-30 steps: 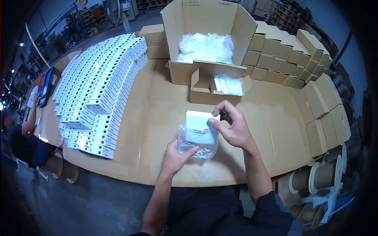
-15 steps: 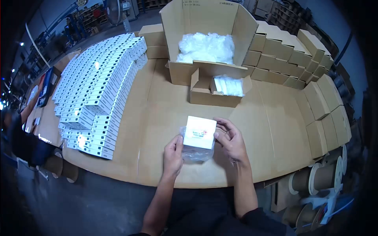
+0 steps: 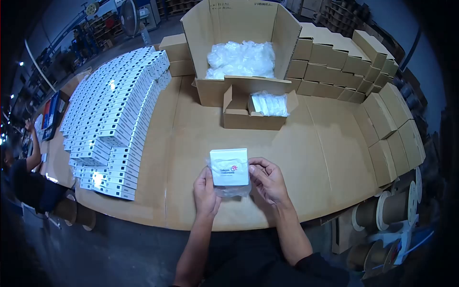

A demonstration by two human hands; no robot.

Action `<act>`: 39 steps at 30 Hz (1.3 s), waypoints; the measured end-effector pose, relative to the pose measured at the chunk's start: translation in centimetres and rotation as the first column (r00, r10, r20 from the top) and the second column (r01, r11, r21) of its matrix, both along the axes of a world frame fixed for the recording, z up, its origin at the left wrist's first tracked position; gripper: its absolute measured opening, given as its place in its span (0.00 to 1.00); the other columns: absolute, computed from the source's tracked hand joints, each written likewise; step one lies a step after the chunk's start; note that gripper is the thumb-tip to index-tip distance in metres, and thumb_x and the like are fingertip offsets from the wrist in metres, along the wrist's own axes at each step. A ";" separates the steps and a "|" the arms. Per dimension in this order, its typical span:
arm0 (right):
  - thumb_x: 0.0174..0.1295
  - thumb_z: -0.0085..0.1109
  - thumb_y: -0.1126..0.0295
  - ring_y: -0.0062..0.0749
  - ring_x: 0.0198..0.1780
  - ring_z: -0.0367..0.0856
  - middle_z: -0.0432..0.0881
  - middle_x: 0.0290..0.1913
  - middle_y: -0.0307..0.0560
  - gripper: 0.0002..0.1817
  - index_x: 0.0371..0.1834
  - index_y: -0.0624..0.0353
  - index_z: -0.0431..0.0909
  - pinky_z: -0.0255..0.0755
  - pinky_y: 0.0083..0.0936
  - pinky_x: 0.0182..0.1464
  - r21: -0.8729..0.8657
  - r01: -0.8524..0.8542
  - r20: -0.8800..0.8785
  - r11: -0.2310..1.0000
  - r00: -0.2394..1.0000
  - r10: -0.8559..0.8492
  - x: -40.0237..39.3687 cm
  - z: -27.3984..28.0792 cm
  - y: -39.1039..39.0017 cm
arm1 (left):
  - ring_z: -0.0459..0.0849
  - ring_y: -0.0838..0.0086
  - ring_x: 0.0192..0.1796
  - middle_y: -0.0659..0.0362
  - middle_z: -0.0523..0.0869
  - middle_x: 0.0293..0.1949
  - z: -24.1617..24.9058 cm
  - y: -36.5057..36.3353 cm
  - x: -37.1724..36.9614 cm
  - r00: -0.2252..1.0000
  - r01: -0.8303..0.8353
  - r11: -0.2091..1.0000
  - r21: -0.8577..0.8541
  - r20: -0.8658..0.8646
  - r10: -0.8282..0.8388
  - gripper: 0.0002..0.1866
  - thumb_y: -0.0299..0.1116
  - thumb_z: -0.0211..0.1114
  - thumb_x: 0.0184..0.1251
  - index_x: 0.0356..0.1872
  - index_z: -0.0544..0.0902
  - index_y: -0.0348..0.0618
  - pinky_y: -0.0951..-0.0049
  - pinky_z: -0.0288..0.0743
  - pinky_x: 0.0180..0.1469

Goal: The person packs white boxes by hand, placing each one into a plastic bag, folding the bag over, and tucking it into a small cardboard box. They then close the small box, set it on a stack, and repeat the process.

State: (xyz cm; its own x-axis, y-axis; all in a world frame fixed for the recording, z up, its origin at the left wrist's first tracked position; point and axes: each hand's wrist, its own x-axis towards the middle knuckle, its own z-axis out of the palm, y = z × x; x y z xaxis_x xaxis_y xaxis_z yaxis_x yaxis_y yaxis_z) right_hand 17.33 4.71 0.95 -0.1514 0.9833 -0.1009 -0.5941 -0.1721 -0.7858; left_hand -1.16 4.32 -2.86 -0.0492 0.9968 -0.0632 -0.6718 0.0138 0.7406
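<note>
A small white box point(image 3: 228, 174) with a red and dark logo is in front of me, partly inside a clear plastic bag point(image 3: 235, 192). The box's top edge sticks out of the bag. My left hand point(image 3: 206, 193) grips the box and bag along their left side, thumb on the front. At the right edge, my right hand point(image 3: 270, 182) has its thumb and index finger pinched together by the bag's mouth. Whatever film lies between those fingertips is hard to make out. Beyond the hands stands an open carton point(image 3: 253, 122) holding several bagged white boxes point(image 3: 270, 104).
A large carton point(image 3: 213, 92) full of clear plastic bags point(image 3: 241, 60) stands at the back. Stacked white boxes point(image 3: 112, 112) fill the left; brown cartons point(image 3: 330, 71) line the back right. Another person point(image 3: 31, 174) is at far left. Cable spools point(image 3: 392, 205) sit below the right edge.
The bag now covers more of the white box, up over the logo. Both hands and the box sit slightly lower and further left in view.
</note>
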 end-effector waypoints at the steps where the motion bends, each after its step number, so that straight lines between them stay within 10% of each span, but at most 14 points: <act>1: 0.75 0.61 0.74 0.19 0.47 0.85 0.87 0.49 0.44 0.10 0.55 0.66 0.80 0.81 0.19 0.52 -0.009 -0.011 0.014 1.000 1.000 0.011 0.1 -0.1 0.0 | 0.88 0.70 0.54 0.52 0.87 0.53 -0.2 0.1 -0.3 0.999 -0.007 1.000 0.019 -0.044 0.008 0.18 0.38 0.52 0.87 0.61 0.78 0.32 0.66 0.83 0.61; 14: 0.79 0.55 0.71 0.27 0.57 0.80 0.84 0.61 0.56 0.06 0.50 0.62 0.76 0.71 0.29 0.66 0.362 -0.016 0.239 0.932 0.968 -0.076 0.0 1.1 -0.1 | 0.86 0.64 0.60 0.42 0.87 0.53 1.5 -0.2 -0.6 0.912 -0.109 0.891 0.440 -0.312 0.265 0.06 0.24 0.52 0.82 0.51 0.74 0.33 0.66 0.78 0.65; 20: 0.77 0.57 0.71 0.29 0.61 0.80 0.82 0.63 0.54 0.09 0.53 0.62 0.75 0.70 0.30 0.68 0.355 0.093 0.114 0.930 0.983 -0.142 -1.2 0.7 -0.1 | 0.83 0.77 0.50 0.54 0.85 0.47 0.5 -0.7 -0.1 0.841 -0.211 0.954 0.214 -0.458 0.289 0.06 0.27 0.53 0.84 0.52 0.74 0.36 0.75 0.76 0.56; 24: 0.73 0.64 0.73 0.30 0.61 0.80 0.83 0.60 0.51 0.17 0.61 0.66 0.76 0.73 0.30 0.68 0.286 0.046 0.191 0.957 0.976 -0.104 -1.2 0.8 -1.0 | 0.81 0.80 0.47 0.58 0.84 0.44 0.8 -0.4 0.9 0.915 -0.302 0.934 0.192 -0.215 0.340 0.07 0.28 0.53 0.85 0.53 0.74 0.37 0.77 0.75 0.54; 33: 0.73 0.63 0.75 0.30 0.54 0.85 0.89 0.55 0.54 0.10 0.51 0.70 0.89 0.77 0.28 0.61 0.312 -0.015 0.337 0.950 0.937 -0.096 -0.1 1.6 -0.6 | 0.85 0.70 0.55 0.40 0.85 0.59 0.2 -0.2 0.2 0.910 -0.123 0.938 0.325 -0.339 0.237 0.10 0.35 0.54 0.86 0.54 0.71 0.38 0.69 0.77 0.62; 39: 0.73 0.65 0.73 0.28 0.53 0.85 0.89 0.52 0.51 0.14 0.56 0.70 0.86 0.77 0.25 0.60 0.201 0.117 0.347 0.973 0.920 -0.182 -1.4 1.2 -0.5 | 0.81 0.80 0.48 0.58 0.83 0.45 -0.1 -0.5 0.9 0.944 -0.211 0.966 0.151 -0.225 0.241 0.09 0.33 0.53 0.86 0.54 0.74 0.37 0.75 0.76 0.54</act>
